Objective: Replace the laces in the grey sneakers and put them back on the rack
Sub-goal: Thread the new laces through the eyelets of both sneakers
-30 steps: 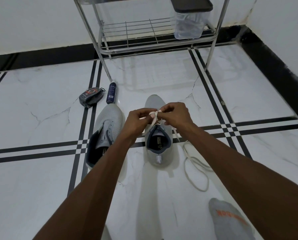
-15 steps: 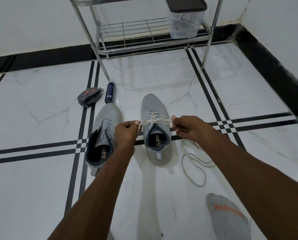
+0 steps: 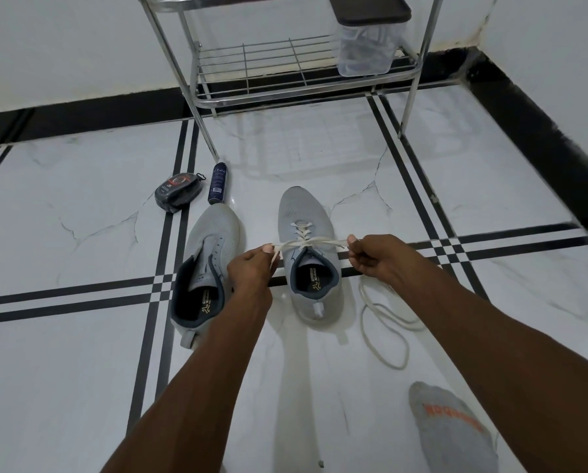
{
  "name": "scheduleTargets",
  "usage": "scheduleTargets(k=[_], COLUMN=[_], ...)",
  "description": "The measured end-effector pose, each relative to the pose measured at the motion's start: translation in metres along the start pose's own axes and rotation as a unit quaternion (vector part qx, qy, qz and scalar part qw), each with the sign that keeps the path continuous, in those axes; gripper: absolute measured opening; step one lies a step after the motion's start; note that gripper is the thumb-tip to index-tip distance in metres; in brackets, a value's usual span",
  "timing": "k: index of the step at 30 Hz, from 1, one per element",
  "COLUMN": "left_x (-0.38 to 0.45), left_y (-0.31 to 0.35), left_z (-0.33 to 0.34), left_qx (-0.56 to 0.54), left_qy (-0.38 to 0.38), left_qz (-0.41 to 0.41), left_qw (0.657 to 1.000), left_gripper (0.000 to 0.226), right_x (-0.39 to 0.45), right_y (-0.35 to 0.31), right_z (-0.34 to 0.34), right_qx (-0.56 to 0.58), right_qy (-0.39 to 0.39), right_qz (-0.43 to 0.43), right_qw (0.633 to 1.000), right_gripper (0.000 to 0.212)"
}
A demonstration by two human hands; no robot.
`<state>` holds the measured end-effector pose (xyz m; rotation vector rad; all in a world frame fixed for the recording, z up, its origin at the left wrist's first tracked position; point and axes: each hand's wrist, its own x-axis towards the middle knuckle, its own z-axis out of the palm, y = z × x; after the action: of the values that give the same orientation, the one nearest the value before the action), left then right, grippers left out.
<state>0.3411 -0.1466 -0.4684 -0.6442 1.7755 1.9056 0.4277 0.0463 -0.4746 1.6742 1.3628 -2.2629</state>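
One loose lace (image 3: 384, 332) beside sneaker (image 3: 308, 254).

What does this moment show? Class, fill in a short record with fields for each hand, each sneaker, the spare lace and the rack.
left hand: pinches one end of the white lace
right hand: pinches the other end, pulled out sideways
right sneaker: on the floor, laced
left sneaker: on the floor, no lace visible
loose lace: lies on the floor right of the laced sneaker
rack: holds no sneakers on its visible shelf, only a clear container
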Motion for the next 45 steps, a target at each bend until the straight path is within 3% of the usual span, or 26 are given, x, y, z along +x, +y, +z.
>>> scheduleTargets(k=[3, 9, 13, 17, 20, 22, 25, 27, 31, 35, 41, 43, 45], left_x=[0.002, 0.000, 0.001, -0.002, 0.000, 0.003, 0.007, 0.006, 0.006, 0.006, -0.001, -0.001, 0.002], left_y=[0.001, 0.001, 0.004, 0.024, 0.032, 0.033, 0.031, 0.029, 0.020, 0.014, 0.003, -0.002, -0.005], left_z=[0.001, 0.001, 0.003, 0.002, -0.002, -0.004, -0.006, -0.003, -0.002, -0.006, 0.000, 0.004, 0.005], left_qx=[-0.021, -0.055, -0.019, 0.019, 0.093, 0.189, 0.336, 0.375, 0.370, 0.375, 0.320, 0.289, 0.273], left_qy=[0.005, -0.006, -0.028, -0.110, -0.159, -0.207, -0.236, -0.211, -0.169, -0.136, -0.071, -0.073, -0.090], left_qz=[-0.027, -0.050, -0.028, -0.010, 0.033, 0.109, 0.224, 0.270, 0.319, 0.369, 0.339, 0.291, 0.255], left_qw=[0.999, 0.997, 0.999, 0.994, 0.982, 0.954, 0.884, 0.862, 0.856, 0.839, 0.882, 0.909, 0.923], left_gripper=[0.017, 0.018, 0.017, 0.012, 0.016, 0.018, 0.022, 0.021, 0.017, 0.010, 0.005, 0.005, 0.005], right_x=[0.001, 0.002, 0.000, -0.013, -0.024, -0.029, -0.027, -0.026, -0.026, -0.024, -0.020, -0.018, -0.017], right_y=[0.002, 0.003, 0.001, -0.005, -0.009, -0.011, -0.007, -0.003, -0.002, -0.005, -0.002, 0.001, 0.002], right_z=[-0.002, -0.001, -0.003, -0.012, -0.010, -0.003, 0.006, 0.010, 0.012, 0.014, 0.011, 0.013, 0.010], right_qx=[0.024, 0.028, -0.059, -0.136, -0.242, -0.329, -0.452, -0.462, -0.493, -0.568, -0.646, -0.638, -0.590], right_qy=[0.002, 0.015, 0.044, -0.040, -0.121, -0.155, -0.106, -0.064, -0.049, -0.052, -0.034, -0.016, -0.013], right_qz=[0.015, 0.006, -0.083, -0.179, -0.269, -0.307, -0.361, -0.386, -0.410, -0.444, -0.478, -0.463, -0.439], right_qw=[1.000, 0.999, 0.994, 0.974, 0.924, 0.880, 0.809, 0.796, 0.766, 0.691, 0.594, 0.615, 0.678], right_gripper=[0.014, 0.016, 0.014, 0.026, 0.044, 0.044, 0.029, 0.020, 0.020, 0.023, 0.012, 0.013, 0.019])
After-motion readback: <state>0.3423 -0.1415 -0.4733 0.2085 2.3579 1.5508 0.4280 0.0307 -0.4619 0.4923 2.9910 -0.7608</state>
